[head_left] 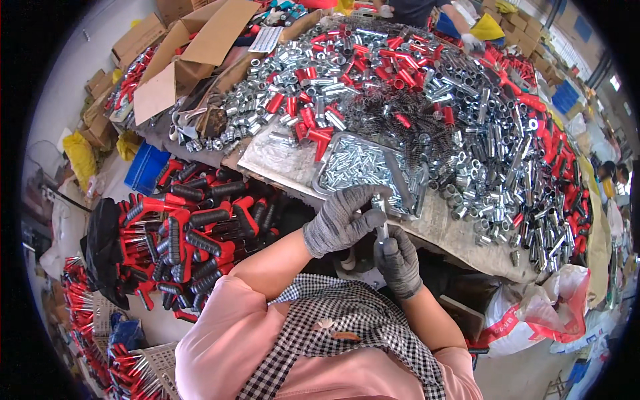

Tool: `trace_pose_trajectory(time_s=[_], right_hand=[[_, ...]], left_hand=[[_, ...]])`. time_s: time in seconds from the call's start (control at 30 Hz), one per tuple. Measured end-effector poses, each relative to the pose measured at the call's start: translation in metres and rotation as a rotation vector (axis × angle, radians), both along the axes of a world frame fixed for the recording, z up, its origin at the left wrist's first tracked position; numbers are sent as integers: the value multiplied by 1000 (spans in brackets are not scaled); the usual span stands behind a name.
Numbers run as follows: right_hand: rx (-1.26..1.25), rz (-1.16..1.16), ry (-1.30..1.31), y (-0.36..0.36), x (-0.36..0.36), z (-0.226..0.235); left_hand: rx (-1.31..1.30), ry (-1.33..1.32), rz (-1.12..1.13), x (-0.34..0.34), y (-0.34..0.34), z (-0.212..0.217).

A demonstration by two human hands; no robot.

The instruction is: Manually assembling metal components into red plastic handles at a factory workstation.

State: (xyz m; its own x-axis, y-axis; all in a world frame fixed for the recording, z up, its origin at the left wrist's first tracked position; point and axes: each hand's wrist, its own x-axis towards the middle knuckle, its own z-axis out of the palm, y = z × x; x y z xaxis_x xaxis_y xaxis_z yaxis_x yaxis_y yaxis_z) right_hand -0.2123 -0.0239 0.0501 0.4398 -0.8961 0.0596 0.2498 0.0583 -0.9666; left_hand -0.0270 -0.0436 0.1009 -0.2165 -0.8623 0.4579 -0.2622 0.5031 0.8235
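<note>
My left hand (341,220), in a grey knit glove, pinches the top of a small silver metal part (383,220) at the table's near edge. My right hand (399,260), gloved in darker grey, grips the same part from below. Both hands meet just in front of a grey metal tray (393,172) filled with small silver bolts. Behind the tray the table holds a wide heap of silver metal sleeves (480,127), red plastic caps (310,123) and dark coil springs (380,110).
A pile of red-and-black tool handles (193,230) lies below the table on my left. Open cardboard boxes (193,53) stand at the back left, a blue bin (147,168) beneath them. A white and red sack (533,317) sits lower right. Another person (413,10) works at the far side.
</note>
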Motion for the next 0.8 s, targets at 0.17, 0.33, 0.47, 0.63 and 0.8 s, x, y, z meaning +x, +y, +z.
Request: trace_pose_trajectory(time_s=[0.17, 0.33, 0.47, 0.63, 0.8], right_hand=[[167, 66, -215, 0, 4, -7], [93, 27, 38, -1, 5, -7], [87, -4, 29, -9, 17, -9], [114, -113, -58, -27, 34, -24], [152, -102, -334, -44, 19, -17]], left_hand=[[119, 312, -40, -9, -1, -18], [133, 319, 173, -17, -6, -24], [79, 134, 233, -14, -12, -27], [132, 106, -49, -6, -32, -16], [170, 64, 382, 61, -110, 21]])
